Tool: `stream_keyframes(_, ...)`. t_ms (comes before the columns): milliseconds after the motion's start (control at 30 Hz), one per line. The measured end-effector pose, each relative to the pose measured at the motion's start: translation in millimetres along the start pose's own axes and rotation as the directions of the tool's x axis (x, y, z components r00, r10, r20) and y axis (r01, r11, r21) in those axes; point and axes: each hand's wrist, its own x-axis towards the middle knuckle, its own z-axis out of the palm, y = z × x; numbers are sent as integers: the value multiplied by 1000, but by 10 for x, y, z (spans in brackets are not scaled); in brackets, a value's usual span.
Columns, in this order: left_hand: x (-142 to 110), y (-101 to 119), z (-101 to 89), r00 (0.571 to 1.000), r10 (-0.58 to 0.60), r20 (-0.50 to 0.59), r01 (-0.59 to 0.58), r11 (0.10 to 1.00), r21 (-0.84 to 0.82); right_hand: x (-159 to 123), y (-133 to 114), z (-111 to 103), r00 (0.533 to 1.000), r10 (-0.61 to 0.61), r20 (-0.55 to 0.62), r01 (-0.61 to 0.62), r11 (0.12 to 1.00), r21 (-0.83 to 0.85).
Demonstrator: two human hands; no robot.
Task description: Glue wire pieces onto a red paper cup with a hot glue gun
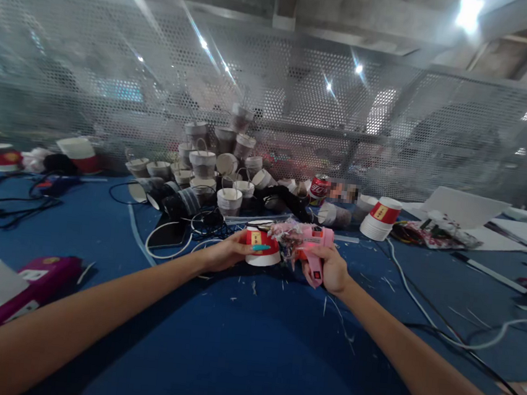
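My left hand (230,251) is closed around a red and white paper cup (264,258), which sits upside down with its white rim low. In my right hand (335,269) is a pink hot glue gun (319,243), held by its handle. Its front is crusted with stringy dried glue, and the nozzle points left over the top of the cup. Whether the nozzle touches the cup I cannot tell. Thin glue strands lie scattered on the blue tabletop (250,339) around both hands.
Behind my hands is a pile of grey-white little buckets with handles (202,163). A cola can (319,189) and a stack of paper cups (381,220) stand to the right of it. Cables (417,293) cross the right side; a purple case (46,276) lies left.
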Motion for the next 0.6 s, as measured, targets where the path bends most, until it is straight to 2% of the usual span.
stream_keyframes(167, 3, -12, -35, 1000, 24, 3, -23, 998, -53, 14, -4, -9, 999, -34, -11, 34, 999, 16)
stream_keyframes(300, 18, -40, -92, 999, 49, 18, -47, 994, -100, 35, -14, -33, 996, -14, -83, 18, 999, 48)
stream_keyframes(433, 17, -40, -108, 998, 52, 31, -48, 990, -130, 59, 8, -79, 996, -6, -94, 10, 999, 43)
stream_keyframes(600, 10, -44, -123, 998, 54, 42, -47, 989, -142, 95, 42, -132, 981, 28, -190, -23, 999, 28)
